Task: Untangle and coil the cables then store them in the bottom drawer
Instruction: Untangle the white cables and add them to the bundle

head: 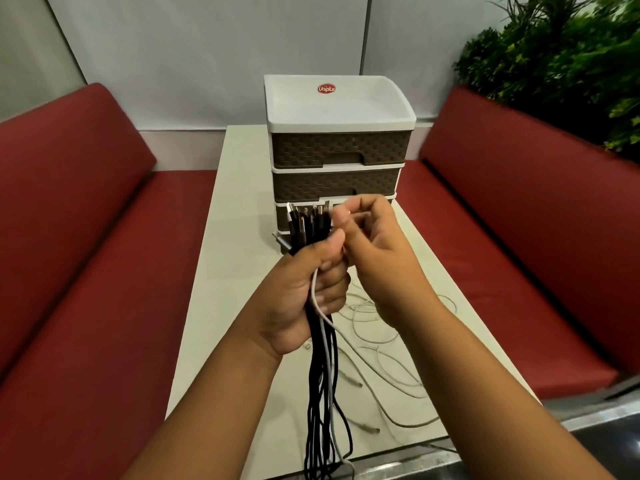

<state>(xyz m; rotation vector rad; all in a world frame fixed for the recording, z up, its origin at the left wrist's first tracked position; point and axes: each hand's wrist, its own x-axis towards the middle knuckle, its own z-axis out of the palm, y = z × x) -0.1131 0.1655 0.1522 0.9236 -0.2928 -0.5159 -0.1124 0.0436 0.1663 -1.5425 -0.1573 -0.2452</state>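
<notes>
While the left hand (304, 289) grips the limp, light cable bundle (322, 375) at frame centre just below its plugs, the right hand (374, 251) pinches one white cable end (356, 213), likeliest best taken there.

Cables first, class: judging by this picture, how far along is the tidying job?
Partly done: the left hand grips a bundle of cables with plug ends lined up. In hand: the right hand pinches a white cable end beside them. Left: loose white cables lie on the table, nothing is coiled, and the drawer unit looks shut.
</notes>
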